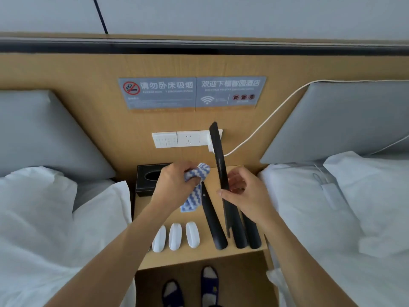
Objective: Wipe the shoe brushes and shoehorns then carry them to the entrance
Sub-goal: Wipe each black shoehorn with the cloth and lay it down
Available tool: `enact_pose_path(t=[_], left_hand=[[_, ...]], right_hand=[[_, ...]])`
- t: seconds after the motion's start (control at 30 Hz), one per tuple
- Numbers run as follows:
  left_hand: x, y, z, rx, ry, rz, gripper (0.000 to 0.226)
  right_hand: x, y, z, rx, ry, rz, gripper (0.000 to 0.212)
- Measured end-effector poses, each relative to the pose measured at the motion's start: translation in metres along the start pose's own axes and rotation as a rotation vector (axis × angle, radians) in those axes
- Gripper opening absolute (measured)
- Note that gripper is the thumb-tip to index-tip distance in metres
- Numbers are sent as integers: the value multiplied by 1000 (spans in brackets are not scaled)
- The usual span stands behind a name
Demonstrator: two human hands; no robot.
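Note:
My right hand (pixel 245 193) grips a long black shoehorn (pixel 218 151) near its middle and holds it upright above the wooden nightstand (pixel 197 255). My left hand (pixel 174 182) is shut on a blue-and-white zigzag cloth (pixel 195 189), just left of that shoehorn and apart from it. Three more black shoehorns (pixel 215 227) lie side by side on the nightstand under my right hand. Three white shoe brushes (pixel 176 237) lie in a row at the nightstand's front left.
A black tissue box (pixel 147 180) stands at the nightstand's back left. White-sheeted beds (pixel 55 218) flank it on both sides. Wall sockets (pixel 177 139) with a white cable (pixel 265 122) sit on the wooden panel behind. My slippered feet (pixel 190 286) show below.

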State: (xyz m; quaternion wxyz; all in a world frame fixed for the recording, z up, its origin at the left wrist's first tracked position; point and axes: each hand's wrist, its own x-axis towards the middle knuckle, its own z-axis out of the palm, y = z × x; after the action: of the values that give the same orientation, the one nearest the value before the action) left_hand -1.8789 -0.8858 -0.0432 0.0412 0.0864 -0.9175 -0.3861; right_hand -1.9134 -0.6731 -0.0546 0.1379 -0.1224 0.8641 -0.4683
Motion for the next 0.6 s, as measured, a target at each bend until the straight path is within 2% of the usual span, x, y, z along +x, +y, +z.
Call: enact_pose_path(t=[0.17,0.43,0.6], left_hand=[[-5,-32,19,-32,-33,-121,18],[-14,-67,48,-58,-62,-305,13],[-13,-80,65,-72,-56,-352,12]], right_hand=[[-6,40,17,-249,-85,31,44],[11,109,48,-389,-220,182,40],[43,152,63,-454,-228,308,34]])
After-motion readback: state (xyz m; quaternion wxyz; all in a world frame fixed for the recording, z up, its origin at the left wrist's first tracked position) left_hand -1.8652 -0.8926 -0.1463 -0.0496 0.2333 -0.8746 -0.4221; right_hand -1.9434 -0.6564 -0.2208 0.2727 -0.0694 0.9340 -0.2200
